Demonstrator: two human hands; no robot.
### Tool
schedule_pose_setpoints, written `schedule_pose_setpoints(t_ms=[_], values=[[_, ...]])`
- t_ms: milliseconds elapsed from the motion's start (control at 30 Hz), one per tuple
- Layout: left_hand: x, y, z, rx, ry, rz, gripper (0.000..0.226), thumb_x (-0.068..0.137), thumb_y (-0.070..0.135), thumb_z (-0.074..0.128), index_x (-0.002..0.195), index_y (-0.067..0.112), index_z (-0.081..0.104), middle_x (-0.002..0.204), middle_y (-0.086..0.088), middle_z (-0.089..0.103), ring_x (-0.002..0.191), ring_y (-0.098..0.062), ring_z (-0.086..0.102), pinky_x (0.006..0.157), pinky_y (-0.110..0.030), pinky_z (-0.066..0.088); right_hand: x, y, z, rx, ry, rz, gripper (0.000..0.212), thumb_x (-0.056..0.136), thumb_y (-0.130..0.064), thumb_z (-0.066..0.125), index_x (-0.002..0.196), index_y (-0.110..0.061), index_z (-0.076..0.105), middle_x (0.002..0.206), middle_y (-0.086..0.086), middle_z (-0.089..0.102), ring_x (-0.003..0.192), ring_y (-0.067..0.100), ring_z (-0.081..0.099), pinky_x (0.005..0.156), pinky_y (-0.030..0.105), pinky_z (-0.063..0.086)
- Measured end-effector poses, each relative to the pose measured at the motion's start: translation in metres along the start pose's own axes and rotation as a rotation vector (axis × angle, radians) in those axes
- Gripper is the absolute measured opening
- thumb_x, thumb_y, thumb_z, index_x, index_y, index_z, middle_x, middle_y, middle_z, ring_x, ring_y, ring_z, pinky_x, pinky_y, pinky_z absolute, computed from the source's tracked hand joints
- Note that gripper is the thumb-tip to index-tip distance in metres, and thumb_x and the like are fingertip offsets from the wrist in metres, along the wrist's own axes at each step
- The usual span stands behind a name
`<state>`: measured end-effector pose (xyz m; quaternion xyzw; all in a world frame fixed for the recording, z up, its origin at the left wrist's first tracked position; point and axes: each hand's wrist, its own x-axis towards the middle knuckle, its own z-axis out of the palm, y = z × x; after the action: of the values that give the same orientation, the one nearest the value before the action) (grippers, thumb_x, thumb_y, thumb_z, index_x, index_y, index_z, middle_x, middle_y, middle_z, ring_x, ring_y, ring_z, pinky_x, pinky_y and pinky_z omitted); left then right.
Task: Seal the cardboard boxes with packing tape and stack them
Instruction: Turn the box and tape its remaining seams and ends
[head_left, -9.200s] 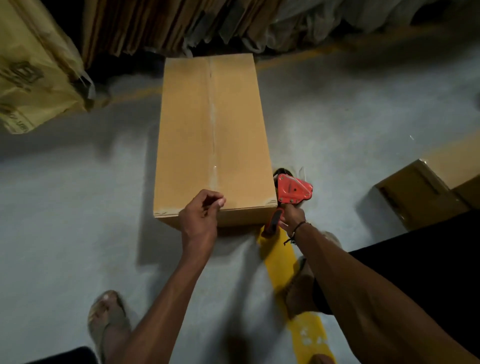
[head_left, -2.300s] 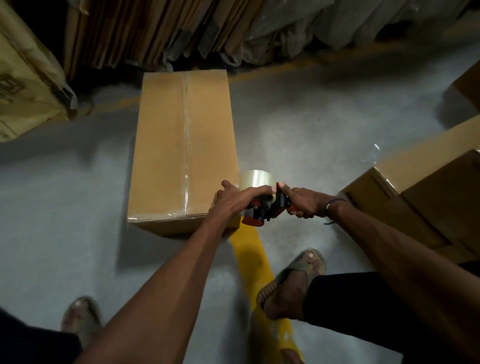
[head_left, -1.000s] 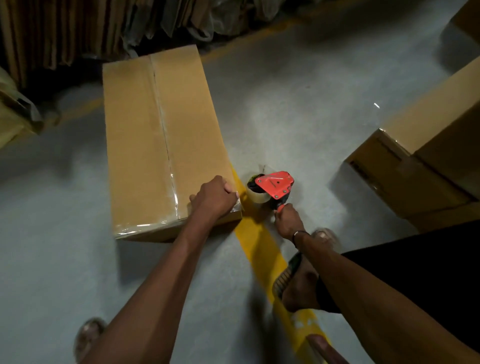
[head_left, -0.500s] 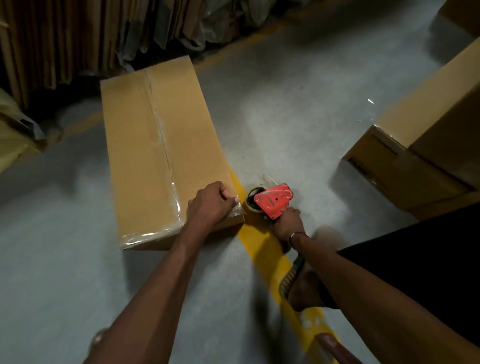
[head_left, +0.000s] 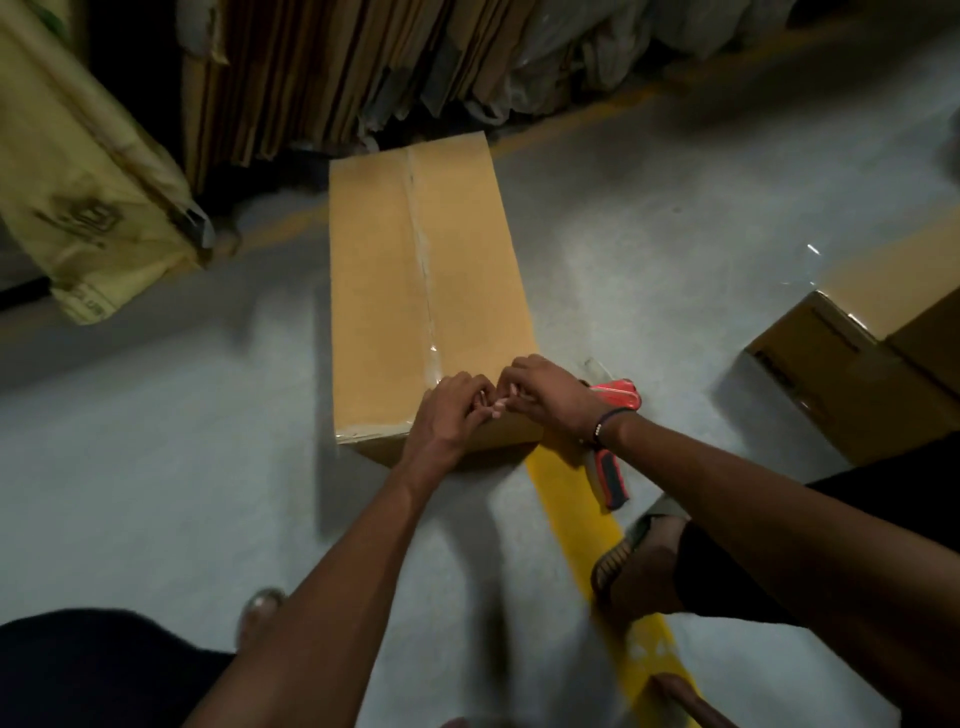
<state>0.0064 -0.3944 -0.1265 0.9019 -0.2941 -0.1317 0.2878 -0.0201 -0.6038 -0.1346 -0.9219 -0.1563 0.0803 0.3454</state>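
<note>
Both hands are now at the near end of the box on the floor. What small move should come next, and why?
Probably press the tape end flat over the near edge. Both the left hand and the right hand meet at the near end of the box, where the tape strip along the seam ends. The tape dispenser lies released on the floor beside it.
</note>
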Motion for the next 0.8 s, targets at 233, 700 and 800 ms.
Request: schedule_pose_setpoints(t_ms=[233,700,800], values=[[-0.005,-0.022,-0.002,0.207,-0.090,0.169,0.034,0.100,0.023,0.066,0.131,0.024,0.054,0.115,-0.004,0.051,0.097,-0.023,0.049,0.080,-0.041,0.047,0.001,0.010,0.003,-0.288,-0.077,-0.183,0.023,0.101,-0.029,0.061,0.117,-0.013,0.056,0.111,0.009,0.051,0.099,0.022,0.042,0.085,0.037,0.039],[-0.058,-0.085,-0.063,0.248,-0.002,-0.017,0.070,0.079,0.017,0.088,0.137,0.030,0.053,0.120,0.001,0.050,0.107,-0.021,0.051,0.084,-0.044,0.053,0.010,-0.002,-0.018,-0.492,-0.266,-0.185,0.029,0.091,-0.025,0.066,0.112,-0.027,0.047,0.112,-0.001,0.045,0.098,0.014,0.039,0.065,0.034,0.048],[-0.074,-0.101,-0.080,0.296,0.066,-0.162,0.073,0.077,0.028,0.089,0.137,0.036,0.049,0.114,0.002,0.044,0.106,-0.021,0.048,0.082,-0.038,0.051,0.014,-0.006,-0.017,-0.475,-0.301,-0.143,0.031,0.087,-0.018,0.070,0.106,-0.027,0.046,0.109,-0.003,0.044,0.094,0.012,0.035,0.068,0.037,0.048]])
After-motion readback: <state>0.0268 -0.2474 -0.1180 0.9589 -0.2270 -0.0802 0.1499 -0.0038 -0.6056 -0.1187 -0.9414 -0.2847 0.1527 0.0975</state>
